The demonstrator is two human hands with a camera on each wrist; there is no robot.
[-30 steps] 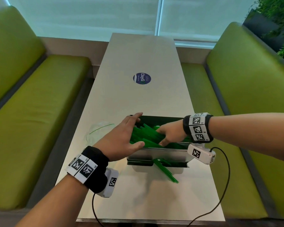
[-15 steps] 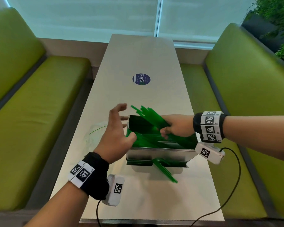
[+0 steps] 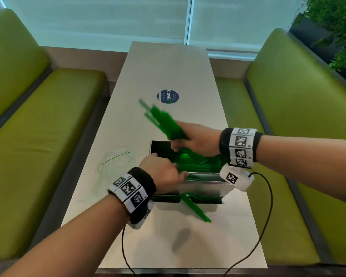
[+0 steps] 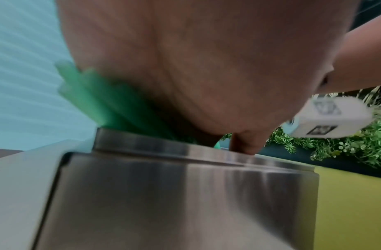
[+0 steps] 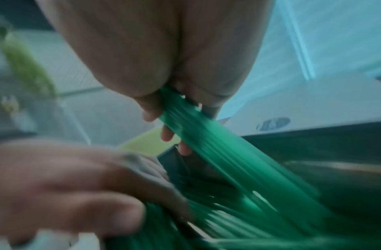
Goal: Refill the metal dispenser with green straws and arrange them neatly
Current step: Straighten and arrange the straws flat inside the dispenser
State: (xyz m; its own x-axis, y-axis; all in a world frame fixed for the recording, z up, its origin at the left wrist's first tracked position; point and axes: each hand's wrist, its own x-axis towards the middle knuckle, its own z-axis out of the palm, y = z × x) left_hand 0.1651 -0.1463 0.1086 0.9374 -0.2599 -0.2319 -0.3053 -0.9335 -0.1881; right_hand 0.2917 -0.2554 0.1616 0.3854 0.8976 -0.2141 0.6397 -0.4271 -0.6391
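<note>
I count one metal dispenser (image 3: 204,184) on one table (image 3: 168,66), and two green benches (image 3: 48,126), one on each side. My two hands are both in it: my right hand (image 3: 196,140) and my left hand (image 3: 162,174). The green straws (image 3: 164,124) blur together into one bunch, too many to count. One clear plastic bag (image 3: 116,162) and one round sticker (image 3: 167,96) are on the tabletop.

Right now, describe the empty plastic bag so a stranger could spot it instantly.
Start at the long pale table between the green benches, then find the metal dispenser near its close end. The plastic bag lies flat left of it, crumpled and clear, with a thin green line along one edge.
</note>
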